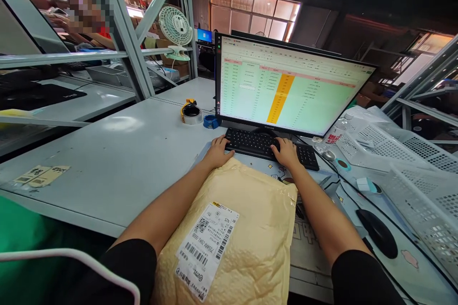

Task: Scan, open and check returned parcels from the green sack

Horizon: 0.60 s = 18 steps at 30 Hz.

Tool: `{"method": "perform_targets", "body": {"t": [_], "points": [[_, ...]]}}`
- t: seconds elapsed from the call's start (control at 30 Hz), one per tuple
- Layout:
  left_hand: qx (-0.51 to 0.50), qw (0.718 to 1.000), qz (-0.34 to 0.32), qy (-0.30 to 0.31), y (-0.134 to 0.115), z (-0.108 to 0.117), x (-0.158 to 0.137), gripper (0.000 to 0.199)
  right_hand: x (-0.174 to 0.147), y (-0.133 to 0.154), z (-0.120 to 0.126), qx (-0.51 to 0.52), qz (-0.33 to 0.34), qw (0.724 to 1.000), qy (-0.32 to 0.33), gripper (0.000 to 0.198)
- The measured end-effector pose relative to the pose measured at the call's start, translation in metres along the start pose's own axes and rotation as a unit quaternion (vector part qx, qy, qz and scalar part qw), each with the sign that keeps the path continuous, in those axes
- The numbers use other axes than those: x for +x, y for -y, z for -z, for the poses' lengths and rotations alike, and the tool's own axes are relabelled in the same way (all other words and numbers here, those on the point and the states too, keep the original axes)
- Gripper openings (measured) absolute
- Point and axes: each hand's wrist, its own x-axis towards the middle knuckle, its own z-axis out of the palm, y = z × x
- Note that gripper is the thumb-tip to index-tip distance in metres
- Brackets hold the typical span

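A black keyboard (250,142) lies in front of a monitor (246,100) that displays a spreadsheet with an orange column. At the keyboard's left end rests my left hand (218,152), its fingers spread and holding nothing. My right hand (285,152) lies over the keys further right, open, with the fingers partly hidden behind the hand. Between my forearms a padded yellow mailer (257,205) leans over the table's front edge. Its white shipping label (207,248) carries barcodes and a QR code. The mailer's upper left corner is close to my left hand.
Tape rolls (192,113) and a blue tape roll (210,121) stand left of the monitor. A black mouse (377,233), cables and white perforated baskets (379,147) are on the right. Behind the table are a metal frame (143,76), a fan (175,26) and another person at the left.
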Motion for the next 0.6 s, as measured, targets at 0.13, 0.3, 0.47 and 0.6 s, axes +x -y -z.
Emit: {"method": "perform_targets", "body": {"t": [0.13, 0.3, 0.47, 0.6], "points": [[0.007, 1.0, -0.005, 0.0, 0.001, -0.001, 0.001, 0.064, -0.001, -0.005, 0.008, 0.014, -0.007, 1.0, -0.014, 0.054], [0.028, 0.999, -0.015, -0.004, 0.005, -0.005, 0.006, 0.069, -0.004, -0.017, 0.017, 0.009, -0.048, 0.999, 0.006, 0.052], [0.034, 0.999, -0.02, -0.015, 0.012, -0.009, 0.012, 0.074, -0.025, -0.027, 0.026, 0.012, -0.045, 0.999, 0.015, 0.048], [0.037, 0.999, -0.018, -0.012, 0.011, -0.008, 0.011, 0.074, -0.063, -0.042, 0.042, 0.028, -0.023, 0.999, 0.003, 0.046]]}}
